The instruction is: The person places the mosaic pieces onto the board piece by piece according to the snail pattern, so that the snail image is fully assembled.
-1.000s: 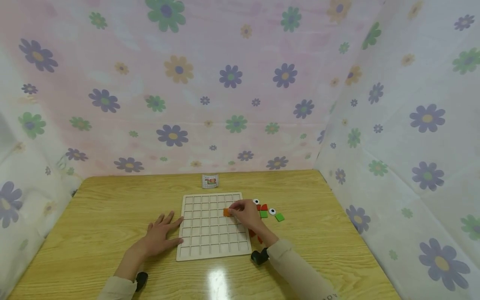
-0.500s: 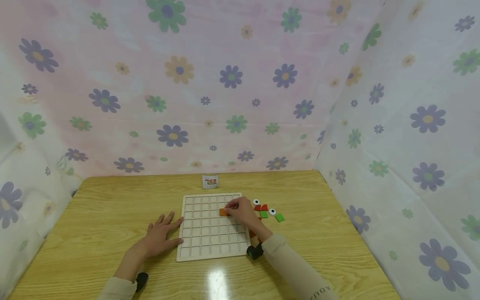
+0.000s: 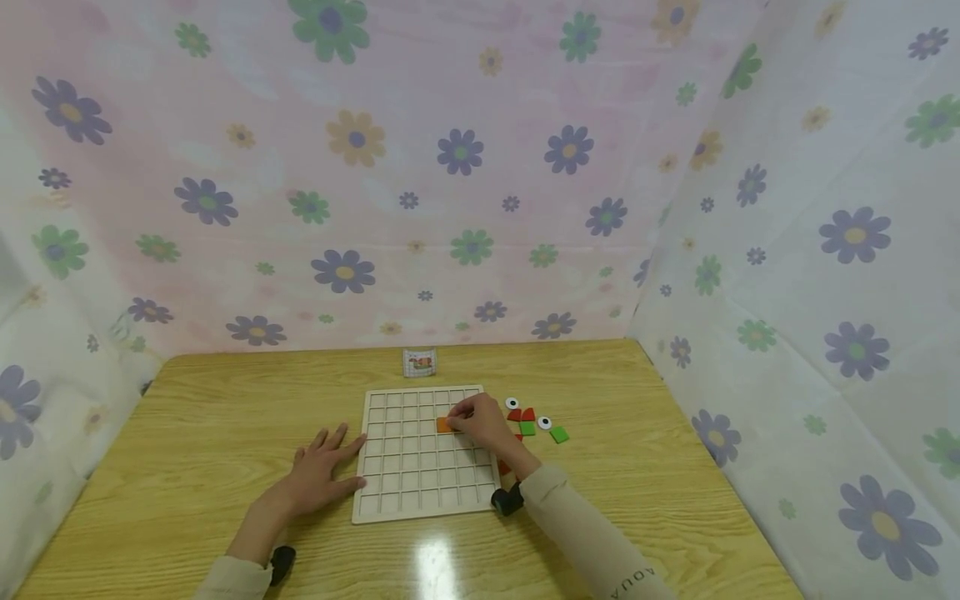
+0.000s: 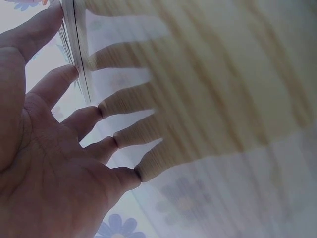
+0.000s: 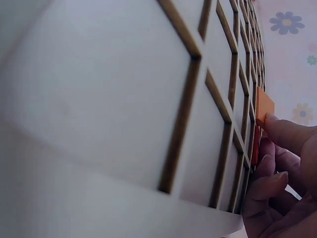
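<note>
A pale wooden grid board (image 3: 392, 479) lies on the table. My right hand (image 3: 483, 423) is over its right half and pinches an orange square tile (image 3: 442, 425) at a cell in the upper part. In the right wrist view the thumb rests against the orange tile (image 5: 265, 105), and a red piece (image 5: 255, 145) shows just below it by the fingers. How far the tile sits in its cell cannot be told. My left hand (image 3: 317, 473) rests on the table with fingers spread, thumb and a fingertip touching the board's left edge. In the left wrist view the hand (image 4: 59, 134) holds nothing.
Right of the board lie two round eye tiles (image 3: 512, 403), green squares (image 3: 559, 435) and several red pieces (image 3: 528, 414), some partly hidden by my right arm. Behind the board lies a small picture card (image 3: 419, 362). Flower-patterned cloth (image 3: 465, 200) hangs at the back and sides.
My right hand has shifted a little to the left over the board, bringing the orange tile with it, and has nearly stopped since the middle frame. My left hand stays in place.
</note>
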`<state>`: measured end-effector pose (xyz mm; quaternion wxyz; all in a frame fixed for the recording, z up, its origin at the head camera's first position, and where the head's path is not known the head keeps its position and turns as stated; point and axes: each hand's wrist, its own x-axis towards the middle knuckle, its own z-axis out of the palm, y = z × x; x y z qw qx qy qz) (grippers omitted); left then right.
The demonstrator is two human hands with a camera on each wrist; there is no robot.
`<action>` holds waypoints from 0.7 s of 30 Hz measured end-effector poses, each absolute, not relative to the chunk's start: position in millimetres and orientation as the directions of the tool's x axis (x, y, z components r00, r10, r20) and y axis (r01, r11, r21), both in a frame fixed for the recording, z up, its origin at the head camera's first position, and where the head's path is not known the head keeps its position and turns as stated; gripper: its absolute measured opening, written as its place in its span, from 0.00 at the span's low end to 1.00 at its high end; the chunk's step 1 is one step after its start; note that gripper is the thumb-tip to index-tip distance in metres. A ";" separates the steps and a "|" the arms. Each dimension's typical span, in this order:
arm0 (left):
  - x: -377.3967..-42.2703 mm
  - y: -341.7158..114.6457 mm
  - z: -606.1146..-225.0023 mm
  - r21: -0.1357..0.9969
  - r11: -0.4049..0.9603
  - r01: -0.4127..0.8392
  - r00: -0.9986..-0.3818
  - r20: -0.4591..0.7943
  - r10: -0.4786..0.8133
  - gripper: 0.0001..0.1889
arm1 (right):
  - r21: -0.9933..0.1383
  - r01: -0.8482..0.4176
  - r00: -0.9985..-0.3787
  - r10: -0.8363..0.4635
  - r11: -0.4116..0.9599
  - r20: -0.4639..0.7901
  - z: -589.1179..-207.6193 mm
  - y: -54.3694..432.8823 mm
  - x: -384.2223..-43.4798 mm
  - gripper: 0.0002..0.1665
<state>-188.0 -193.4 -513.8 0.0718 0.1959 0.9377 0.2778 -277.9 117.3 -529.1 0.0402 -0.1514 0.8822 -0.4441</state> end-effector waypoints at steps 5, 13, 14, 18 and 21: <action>-187.9 -193.6 -512.7 0.543 0.772 0.331 -0.913 -0.022 0.407 0.38 | -0.802 -0.217 -0.953 -0.298 0.557 0.052 -527.2 115.6 -277.0 0.05; -187.5 -193.3 -512.8 0.552 0.767 0.327 -0.913 -0.027 0.408 0.38 | -0.799 -0.210 -0.956 -0.291 0.564 0.046 -524.1 114.6 -274.7 0.06; -187.6 -193.2 -513.2 0.552 0.767 0.328 -0.912 -0.026 0.409 0.38 | -0.799 -0.206 -0.956 -0.289 0.565 0.042 -524.3 114.7 -275.0 0.06; -188.2 -193.1 -513.8 0.550 0.766 0.332 -0.911 -0.022 0.411 0.38 | -0.797 -0.200 -0.958 -0.284 0.570 0.037 -524.4 114.9 -276.2 0.06; -188.7 -193.0 -514.5 0.542 0.770 0.336 -0.911 -0.019 0.411 0.38 | -0.794 -0.201 -0.959 -0.282 0.573 0.040 -524.5 115.0 -276.5 0.06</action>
